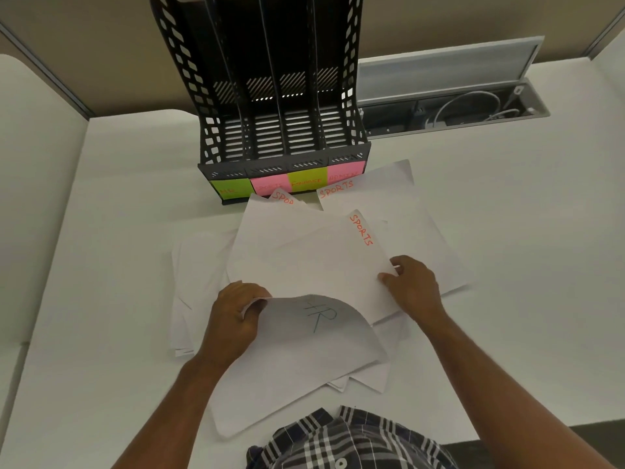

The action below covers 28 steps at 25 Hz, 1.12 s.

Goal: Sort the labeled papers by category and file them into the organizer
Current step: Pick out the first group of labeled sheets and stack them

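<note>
A person sat at a white desk (507,231) with a loose spread of white papers (203,265) lying before a black four-slot organizer (280,130). The left hand (233,319) was closed in a pinch on the upper corner of a sheet marked "HR" (318,350), thumb on the near face and fingers (243,292) curled behind it, so that the sheet bowed upward off the pile. The right hand (412,286) gripped the near right edge of a sheet marked "SPORTS" (321,265), its fingers bent around the edge and the thumb pressing on top; that sheet was raised slightly and overlapped the HR sheet's far edge. Two further sheets bearing "SPORTS" in red lay flat nearer the organizer, one (372,198) touching its front lip. The organizer stood upright at the desk's far side, its slots showing no paper, and its front carried sticky labels (287,182) in green and pink, reading HR, a word too faint to read, FINANCE and ADMIN from left to right. A plaid shirt (338,438) showed at the lower edge.
</note>
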Each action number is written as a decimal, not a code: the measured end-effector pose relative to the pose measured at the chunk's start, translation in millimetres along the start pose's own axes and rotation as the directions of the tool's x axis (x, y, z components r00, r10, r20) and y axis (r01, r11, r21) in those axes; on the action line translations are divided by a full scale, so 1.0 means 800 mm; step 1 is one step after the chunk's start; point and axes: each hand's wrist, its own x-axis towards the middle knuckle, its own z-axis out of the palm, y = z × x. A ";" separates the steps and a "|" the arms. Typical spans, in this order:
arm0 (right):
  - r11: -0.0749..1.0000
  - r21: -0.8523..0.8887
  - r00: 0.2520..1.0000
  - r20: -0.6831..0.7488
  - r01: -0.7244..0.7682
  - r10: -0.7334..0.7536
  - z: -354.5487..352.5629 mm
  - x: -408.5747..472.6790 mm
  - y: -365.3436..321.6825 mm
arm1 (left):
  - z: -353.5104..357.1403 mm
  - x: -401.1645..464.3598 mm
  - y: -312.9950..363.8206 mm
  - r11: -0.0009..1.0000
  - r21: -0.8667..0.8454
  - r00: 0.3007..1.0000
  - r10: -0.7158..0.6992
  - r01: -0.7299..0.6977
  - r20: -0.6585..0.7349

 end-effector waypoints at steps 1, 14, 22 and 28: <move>1.000 0.001 1.000 -0.015 0.003 -0.003 0.001 -0.001 -0.002 | 0.001 0.001 0.002 1.000 -0.026 1.000 -0.002 0.002 0.000; 0.760 0.442 0.862 -0.065 0.476 -0.503 0.018 -0.085 0.003 | 0.002 0.019 0.014 0.999 -0.009 0.996 0.030 -0.031 -0.083; 0.934 0.357 0.999 -0.023 -0.028 0.038 0.008 0.024 -0.053 | 0.001 0.017 0.011 1.000 -0.003 0.997 -0.024 0.023 -0.075; 0.826 0.314 0.738 -0.653 0.468 -0.170 -0.051 0.022 -0.057 | -0.002 0.017 0.006 1.000 -0.023 0.995 -0.001 -0.001 -0.099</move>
